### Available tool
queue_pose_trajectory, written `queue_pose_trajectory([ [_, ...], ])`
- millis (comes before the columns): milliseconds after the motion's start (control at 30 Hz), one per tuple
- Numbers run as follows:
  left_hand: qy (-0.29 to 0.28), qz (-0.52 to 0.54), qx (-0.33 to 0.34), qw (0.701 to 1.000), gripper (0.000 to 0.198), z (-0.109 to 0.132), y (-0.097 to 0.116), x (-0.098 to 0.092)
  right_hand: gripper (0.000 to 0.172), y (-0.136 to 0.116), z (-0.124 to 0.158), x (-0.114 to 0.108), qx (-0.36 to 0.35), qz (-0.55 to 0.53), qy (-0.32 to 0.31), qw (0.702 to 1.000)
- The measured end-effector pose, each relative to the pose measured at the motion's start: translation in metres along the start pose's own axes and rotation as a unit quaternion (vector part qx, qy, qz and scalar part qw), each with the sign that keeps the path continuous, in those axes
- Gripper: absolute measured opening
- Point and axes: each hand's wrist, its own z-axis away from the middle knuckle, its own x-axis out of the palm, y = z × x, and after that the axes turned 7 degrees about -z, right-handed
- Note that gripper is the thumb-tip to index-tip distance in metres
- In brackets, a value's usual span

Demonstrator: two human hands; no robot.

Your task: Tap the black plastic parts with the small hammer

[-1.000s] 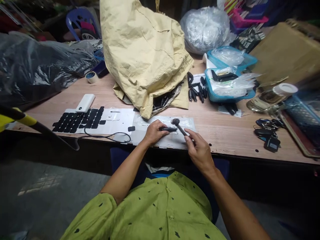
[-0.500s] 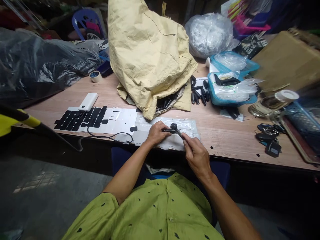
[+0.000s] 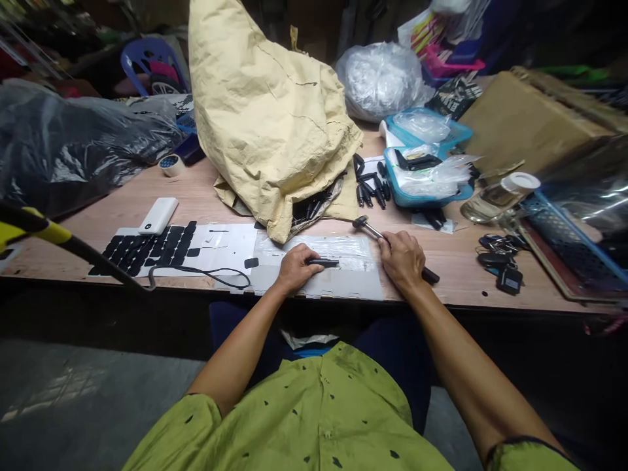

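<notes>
Head view: just below the paper sack (image 3: 265, 118), our left hand (image 3: 294, 268) pinches a black part (image 3: 324, 263) flat on the plastic sheet (image 3: 350, 247), seemingly to steady it; our right hand (image 3: 403, 258), closed, grips a small hammer (image 3: 366, 226), head pointing toward the sack's mouth.

a long wooden table (image 3: 456, 258) carries it all. at its front edge lies a white sheet (image 3: 220, 239) part covered with black pads (image 3: 147, 243), a white power bank (image 3: 157, 216) on its far corner and a black cable (image 3: 216, 275) looping along the edge. just right of it lies a clear plastic sleeve (image 3: 343, 248). behind slumps a big yellow paper sack (image 3: 265, 118), a tape roll (image 3: 171, 163) and a black plastic bag (image 3: 73, 150) to its left, loose black parts (image 3: 370, 190) and a blue tray (image 3: 422, 199) to its right. further right stand a lidded jar (image 3: 495, 196) and keys (image 3: 500, 261)
</notes>
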Motion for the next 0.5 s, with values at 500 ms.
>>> queue_pose_trajectory([
  [500,-0.332,-0.120,0.224,0.908,0.040,0.135,-0.037,0.059,0.030,0.001,-0.005,0.013,0.044,0.065,-0.027,0.997],
])
